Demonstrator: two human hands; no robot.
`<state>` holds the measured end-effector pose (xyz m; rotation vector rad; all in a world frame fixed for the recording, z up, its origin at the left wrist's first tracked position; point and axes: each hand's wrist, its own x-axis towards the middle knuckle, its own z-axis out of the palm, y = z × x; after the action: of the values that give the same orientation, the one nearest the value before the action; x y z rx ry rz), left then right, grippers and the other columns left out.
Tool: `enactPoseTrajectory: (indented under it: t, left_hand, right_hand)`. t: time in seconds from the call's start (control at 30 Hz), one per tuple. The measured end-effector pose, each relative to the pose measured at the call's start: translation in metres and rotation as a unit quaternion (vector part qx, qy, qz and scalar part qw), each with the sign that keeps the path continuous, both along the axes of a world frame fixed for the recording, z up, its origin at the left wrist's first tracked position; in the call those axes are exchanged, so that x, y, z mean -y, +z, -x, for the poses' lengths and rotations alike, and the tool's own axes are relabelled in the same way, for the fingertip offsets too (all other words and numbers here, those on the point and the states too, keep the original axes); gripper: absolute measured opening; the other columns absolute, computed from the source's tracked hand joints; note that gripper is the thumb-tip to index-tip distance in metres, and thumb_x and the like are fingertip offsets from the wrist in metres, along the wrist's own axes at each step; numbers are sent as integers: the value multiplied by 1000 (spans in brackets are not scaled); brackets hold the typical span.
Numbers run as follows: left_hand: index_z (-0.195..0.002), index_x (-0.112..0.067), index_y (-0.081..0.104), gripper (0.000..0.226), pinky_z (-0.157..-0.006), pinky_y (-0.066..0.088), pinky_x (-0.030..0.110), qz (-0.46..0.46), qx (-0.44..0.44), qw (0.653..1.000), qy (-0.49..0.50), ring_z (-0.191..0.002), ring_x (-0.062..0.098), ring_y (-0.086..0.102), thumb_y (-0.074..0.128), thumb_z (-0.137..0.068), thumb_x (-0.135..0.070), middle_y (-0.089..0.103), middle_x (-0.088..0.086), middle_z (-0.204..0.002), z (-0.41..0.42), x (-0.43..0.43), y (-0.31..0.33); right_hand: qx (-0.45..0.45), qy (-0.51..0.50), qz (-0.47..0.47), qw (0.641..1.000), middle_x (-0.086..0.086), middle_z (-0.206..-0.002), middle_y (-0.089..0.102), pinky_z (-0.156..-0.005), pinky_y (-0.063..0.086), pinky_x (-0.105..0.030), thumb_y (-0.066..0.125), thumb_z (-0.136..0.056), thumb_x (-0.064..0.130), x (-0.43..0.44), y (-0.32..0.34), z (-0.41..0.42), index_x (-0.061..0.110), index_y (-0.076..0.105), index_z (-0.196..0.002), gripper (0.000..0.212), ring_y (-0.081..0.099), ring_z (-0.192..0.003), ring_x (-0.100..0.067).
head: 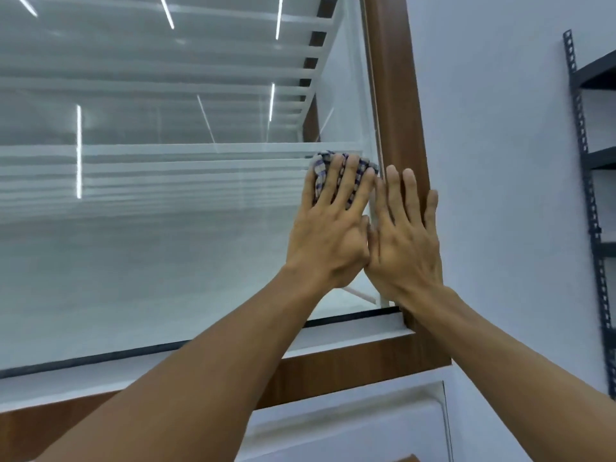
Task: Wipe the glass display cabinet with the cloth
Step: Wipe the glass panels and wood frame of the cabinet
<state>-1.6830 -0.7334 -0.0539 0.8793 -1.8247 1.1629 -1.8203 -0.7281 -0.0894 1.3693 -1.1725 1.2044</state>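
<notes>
The glass display cabinet (160,248) fills the left and middle of the view, with white shelves behind its pane and a brown wooden frame (395,95) down its right side. A blue-and-white checked cloth (320,168) lies flat against the glass near the pane's right edge. My left hand (330,225) presses it there with straight, spread fingers. Beside it, touching at the thumbs, my right hand (405,235) rests flat with straight fingers across the pane's edge and the wooden frame, holding nothing.
A plain white wall (500,161) runs to the right of the cabinet. A dark metal slotted rack (590,181) stands at the far right edge. Below the glass are a white ledge, a brown band and a white panelled base (350,421).
</notes>
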Motion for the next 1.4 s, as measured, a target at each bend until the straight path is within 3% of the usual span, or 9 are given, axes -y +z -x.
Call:
enactPoseTrajectory:
  t: [0.17,0.3,0.47,0.53,0.73,0.9,1.1,1.27,1.4]
  left_hand:
    - [-164,-11,-3,68,-128,-7,51,-24,55,998,-22,-157,25,-19,14,-105,-40,-14,11,-171,15,-5,-40]
    - [-165,-18,9,66,-128,-4,49,15,178,984,-10,-160,24,-8,25,-105,-41,0,8,-172,-17,0,-51]
    - [-165,-15,8,65,-128,-5,50,0,51,999,-19,-159,24,-10,21,-105,-37,-3,9,-172,17,-3,-44]
    - [-165,-13,9,67,-128,-3,50,-10,64,998,-22,-160,25,-8,25,-104,-36,-1,10,-172,17,-4,-57]
    - [-165,-26,9,61,-128,-5,45,-36,298,954,-15,-159,19,-6,25,-107,-37,4,0,-172,-43,-10,-56]
    - [-165,-26,7,62,-127,-11,47,-1,199,980,10,-159,24,-6,18,-106,-41,1,4,-172,-44,-11,-39]
    - [-164,-32,16,56,-128,-8,43,-58,374,925,-28,-159,17,-5,18,-108,-40,7,-3,-172,-53,-12,-53]
    - [-165,-25,11,61,-129,-4,48,-59,300,952,-24,-159,20,-8,16,-107,-43,3,1,-172,-23,-13,-67]
    - [-163,-30,23,57,-129,-9,41,-93,346,932,-51,-159,16,0,17,-108,-42,14,-3,-171,-40,-16,-61]
  right_hand:
    - [-24,89,8,996,-21,-169,9,-127,13,-56,28,-103,23,-1,-43,25,-4,18,-158,62,6,-158,-33]
    - [-20,112,3,993,-18,-169,11,-129,10,-50,30,-102,17,-1,-77,29,-6,17,-158,62,9,-158,-32]
    - [0,107,10,994,-18,-169,12,-129,12,-50,29,-102,19,0,-81,26,-6,19,-157,61,10,-158,-32]
    - [7,111,7,994,-18,-169,13,-128,12,-50,27,-103,20,0,-82,26,-6,20,-157,60,11,-158,-31]
    - [43,122,-6,992,-19,-169,10,-129,9,-51,32,-100,24,-5,-94,14,-4,16,-158,67,7,-158,-31]
    - [106,124,5,987,-16,-170,9,-129,6,-47,32,-99,23,-5,-115,-5,-3,16,-159,67,5,-159,-29]
    - [142,122,-6,982,-17,-170,8,-129,6,-48,32,-101,27,-10,-129,-8,-4,13,-159,68,2,-159,-28]
    - [149,120,0,981,-16,-170,9,-129,9,-50,31,-103,30,-9,-133,-10,-3,15,-159,67,4,-159,-28]
    - [128,132,2,983,-19,-169,12,-128,11,-51,33,-102,30,-9,-139,-4,-5,17,-158,68,6,-159,-30]
